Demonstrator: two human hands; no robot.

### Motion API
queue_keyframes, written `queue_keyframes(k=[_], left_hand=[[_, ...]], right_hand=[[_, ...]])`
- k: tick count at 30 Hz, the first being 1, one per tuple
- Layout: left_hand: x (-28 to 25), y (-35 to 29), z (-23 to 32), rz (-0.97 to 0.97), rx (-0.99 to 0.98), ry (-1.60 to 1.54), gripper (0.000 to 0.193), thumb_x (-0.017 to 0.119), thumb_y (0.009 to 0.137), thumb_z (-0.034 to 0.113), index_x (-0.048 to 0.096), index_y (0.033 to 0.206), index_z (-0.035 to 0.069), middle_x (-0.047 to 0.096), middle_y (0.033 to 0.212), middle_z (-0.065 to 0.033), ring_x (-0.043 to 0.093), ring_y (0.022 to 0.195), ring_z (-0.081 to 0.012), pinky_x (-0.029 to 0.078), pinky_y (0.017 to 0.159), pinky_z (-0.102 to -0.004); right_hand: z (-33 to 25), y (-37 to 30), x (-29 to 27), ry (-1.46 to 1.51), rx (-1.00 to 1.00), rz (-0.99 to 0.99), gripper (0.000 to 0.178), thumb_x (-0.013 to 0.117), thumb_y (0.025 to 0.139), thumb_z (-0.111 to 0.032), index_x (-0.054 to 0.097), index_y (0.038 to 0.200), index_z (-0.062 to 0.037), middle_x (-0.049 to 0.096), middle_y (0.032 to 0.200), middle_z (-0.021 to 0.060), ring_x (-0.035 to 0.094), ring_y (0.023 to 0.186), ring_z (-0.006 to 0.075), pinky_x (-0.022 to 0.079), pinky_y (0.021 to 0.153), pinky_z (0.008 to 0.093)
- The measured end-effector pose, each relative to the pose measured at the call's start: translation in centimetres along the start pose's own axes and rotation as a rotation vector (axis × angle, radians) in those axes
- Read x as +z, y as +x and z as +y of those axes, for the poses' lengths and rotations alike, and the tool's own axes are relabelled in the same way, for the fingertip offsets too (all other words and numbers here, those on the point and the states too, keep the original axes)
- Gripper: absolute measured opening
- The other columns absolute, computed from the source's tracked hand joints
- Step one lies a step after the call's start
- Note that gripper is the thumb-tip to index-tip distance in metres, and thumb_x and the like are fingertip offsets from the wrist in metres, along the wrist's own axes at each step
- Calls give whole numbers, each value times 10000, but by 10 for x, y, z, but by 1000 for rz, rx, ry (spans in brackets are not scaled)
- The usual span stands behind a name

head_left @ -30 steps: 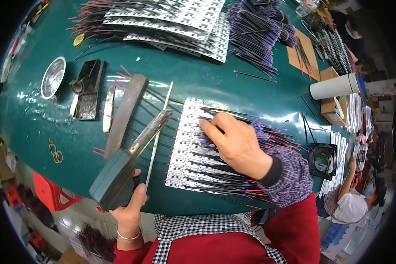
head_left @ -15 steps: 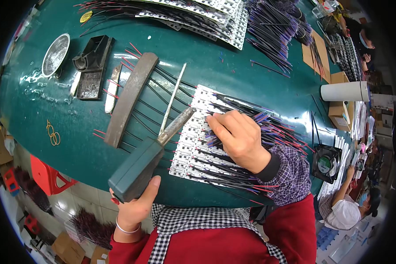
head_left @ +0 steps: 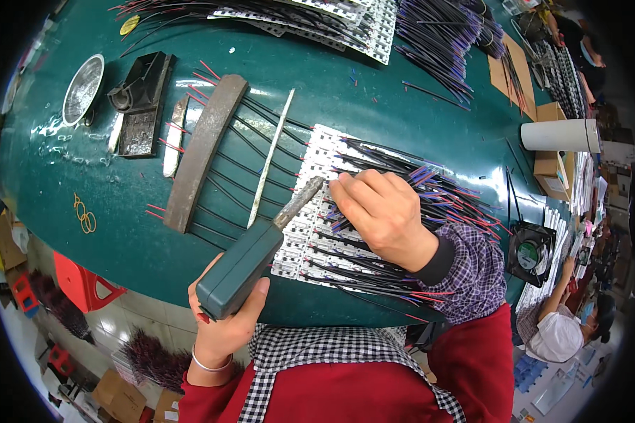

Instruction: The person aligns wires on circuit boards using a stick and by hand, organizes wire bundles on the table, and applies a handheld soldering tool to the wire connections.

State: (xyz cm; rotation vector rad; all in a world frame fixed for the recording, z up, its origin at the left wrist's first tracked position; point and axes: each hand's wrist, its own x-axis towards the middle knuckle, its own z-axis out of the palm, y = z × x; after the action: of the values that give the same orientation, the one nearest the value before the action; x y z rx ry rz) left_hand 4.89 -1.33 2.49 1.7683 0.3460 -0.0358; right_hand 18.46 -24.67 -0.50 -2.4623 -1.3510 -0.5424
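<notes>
My left hand (head_left: pixel 233 317) is closed round the green body of a soldering gun (head_left: pixel 241 264). Its thick, scorched metal tip reaches onto a white circuit board panel (head_left: pixel 300 218) made of many small boards. Close to that tip, my right hand (head_left: pixel 384 215) pinches a thin wire, mostly hidden by the fingers, against the panel. Rows of black wires (head_left: pixel 360 266) with red and blue ends run right from the panel, some passing under my right hand and sleeve. More wires stretch left under a curved brown bar (head_left: pixel 208 151) and a thin pale stick (head_left: pixel 271 158).
A metal bowl (head_left: pixel 83 90), a black holder (head_left: pixel 140 106) and a flat whitish bar (head_left: pixel 174 144) lie at the left. Wired panels (head_left: pixel 317 21) and a wire bundle (head_left: pixel 437 53) occupy the back. A white cup (head_left: pixel 559 135) and a fan (head_left: pixel 531 254) stand right; a co-worker (head_left: pixel 564 331) sits beyond.
The soldering gun in my left hand has moved right and slightly up, bringing its tip nearer my right fingertips. My right hand stays pinched at nearly the same place on the panel.
</notes>
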Motion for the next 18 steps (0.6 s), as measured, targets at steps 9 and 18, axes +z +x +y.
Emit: queue_keyframes(k=[9,18], left_hand=[[-4,2,5,-31,25,44,190,730,759,-31,698,944,-56,663,830,-95,610,669,-165,487,610,-276],[-11,-15,-4,89,-3,29,231,753,737,-26,704,963,-41,691,850,-101,660,712,-173,517,646,-280]], right_hand=[[-1,0,0,10,-1,-8,291,620,709,-115,665,955,34,607,902,76,577,777,181,439,603,295],[-2,0,1,18,18,-6,264,618,715,-111,649,940,24,587,873,71,568,767,188,425,594,302]])
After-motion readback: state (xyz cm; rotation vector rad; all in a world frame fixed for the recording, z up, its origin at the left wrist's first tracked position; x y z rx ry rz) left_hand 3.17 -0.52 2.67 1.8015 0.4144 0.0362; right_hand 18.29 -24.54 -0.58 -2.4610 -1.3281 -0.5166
